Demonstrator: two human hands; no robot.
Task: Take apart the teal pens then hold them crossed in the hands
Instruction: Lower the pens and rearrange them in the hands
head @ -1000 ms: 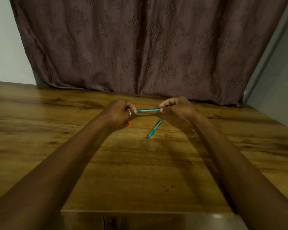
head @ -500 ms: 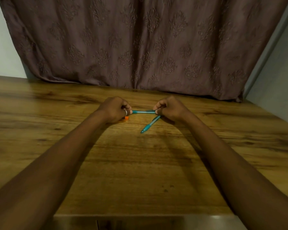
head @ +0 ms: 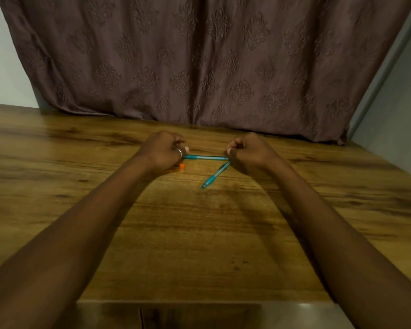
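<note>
Head view, left hand point(head: 163, 150): fingers curled tight into a fist with the knuckles up. The thumb and fingertips are closed on the left end of the held pen. It sits over the far half of the table, a little left of the middle.
Head view, ring point(head: 179, 153): a silver band on one finger of the left hand, just beside the pen's end.
Head view, right hand point(head: 252, 150): fingers curled together, with the thumb and fingertips pinching the right end of the held pen. It is level with the left hand and a little right of the table's middle.
Head view, held pen point(head: 205, 158): teal and thin, stretched almost level between the two hands and parallel to the table's far edge. Both ends are hidden inside the fingers. Whether it is already pulled apart cannot be told.
Head view, second pen point(head: 215, 175): teal, lying on the table and slanting from just under the right hand toward the near edge, tip pointing near-left. Whether its far end touches the right hand cannot be told.
Head view, orange piece point(head: 182, 165): small, on the table just under the left hand. What it is cannot be told.
Head view, table point(head: 199, 245): brown wood with dark grain. Both bare forearms reach over it from the near edge.
Head view, curtain point(head: 199, 62): brown patterned cloth hanging behind the far edge.
</note>
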